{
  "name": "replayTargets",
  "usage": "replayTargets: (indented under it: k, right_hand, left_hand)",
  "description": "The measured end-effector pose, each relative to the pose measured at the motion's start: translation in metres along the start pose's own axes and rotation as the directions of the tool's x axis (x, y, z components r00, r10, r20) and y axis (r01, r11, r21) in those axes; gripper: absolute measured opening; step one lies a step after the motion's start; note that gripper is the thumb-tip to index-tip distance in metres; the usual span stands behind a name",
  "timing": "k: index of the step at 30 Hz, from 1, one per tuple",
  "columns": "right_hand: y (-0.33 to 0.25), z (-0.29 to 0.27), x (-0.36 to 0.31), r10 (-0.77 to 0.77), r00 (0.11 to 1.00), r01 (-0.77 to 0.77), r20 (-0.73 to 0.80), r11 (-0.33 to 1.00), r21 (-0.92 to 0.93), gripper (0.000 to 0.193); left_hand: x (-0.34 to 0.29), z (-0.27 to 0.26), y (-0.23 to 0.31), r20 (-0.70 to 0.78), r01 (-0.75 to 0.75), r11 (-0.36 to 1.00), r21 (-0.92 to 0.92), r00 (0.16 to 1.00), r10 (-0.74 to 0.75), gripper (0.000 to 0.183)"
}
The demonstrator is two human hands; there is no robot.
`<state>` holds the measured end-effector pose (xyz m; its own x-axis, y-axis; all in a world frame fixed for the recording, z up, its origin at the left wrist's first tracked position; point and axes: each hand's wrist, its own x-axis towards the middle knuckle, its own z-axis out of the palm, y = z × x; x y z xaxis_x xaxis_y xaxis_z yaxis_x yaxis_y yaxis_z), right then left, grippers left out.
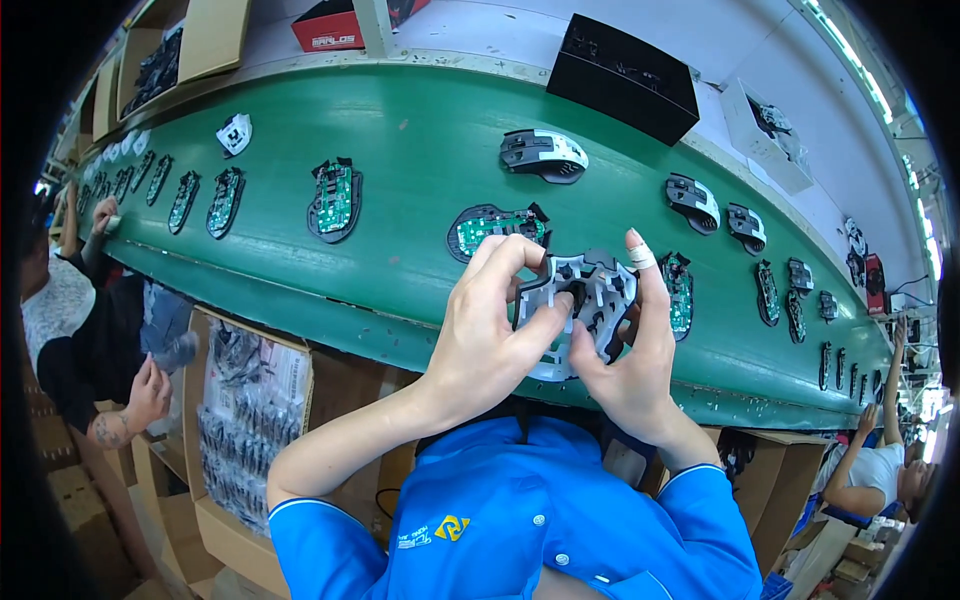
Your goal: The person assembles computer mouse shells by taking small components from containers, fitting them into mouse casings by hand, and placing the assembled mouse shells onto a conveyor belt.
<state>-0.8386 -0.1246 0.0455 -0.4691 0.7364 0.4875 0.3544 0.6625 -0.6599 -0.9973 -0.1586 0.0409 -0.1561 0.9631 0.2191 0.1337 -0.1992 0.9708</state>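
Observation:
Above the near edge of the green belt, both hands grip the white and black top shell of a computer mouse [602,290], its hollow inner side facing up. My left hand [485,330] closes on the shell's left side, thumb pressed inside. From the right, my right hand [645,365] clasps it with its thumb at the inner face; white tape wraps one fingertip. Just beyond the shell lies a mouse base with a green circuit board [485,232], partly covered by my left fingers. Another such base [678,300] is right of my right hand.
The green belt [420,140] carries several mouse bases, a white shell [235,135] and closed mice such as one [545,155] straight ahead. A black box [625,75] stands on the far ledge. Cartons [255,410] sit below left. Other people work at both ends.

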Motion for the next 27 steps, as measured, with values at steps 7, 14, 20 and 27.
replayTargets:
  k: [7, 14, 20, 27]
  right_hand:
    - [-0.003, 0.002, 0.001, 0.024, 1.0, -0.023, -0.005, 0.998, 0.059, 0.078]
    - [-0.009, 0.0, 0.006, 0.237, 0.967, -0.254, 0.097, 0.934, 0.251, 0.075]
    - [-0.007, -0.002, 0.013, 0.226, 0.966, -0.26, 0.128, 0.854, 0.451, 0.075]
    - [-0.013, 0.006, 0.007, 0.195, 0.979, -0.204, 0.066, 0.873, 0.443, 0.074]
  left_hand:
    - [0.001, -0.002, 0.004, -0.038, -0.094, 0.989, 0.118, 0.994, 0.1, 0.023]
    - [0.002, -0.007, 0.004, 0.048, -0.057, 0.99, 0.131, 0.998, 0.051, 0.031]
    - [-0.014, -0.012, 0.015, 0.111, 0.07, 0.995, -0.069, 0.992, -0.062, 0.05]
    - [-0.02, -0.006, 0.009, 0.046, 0.009, 0.998, 0.065, 0.999, -0.012, 0.049]
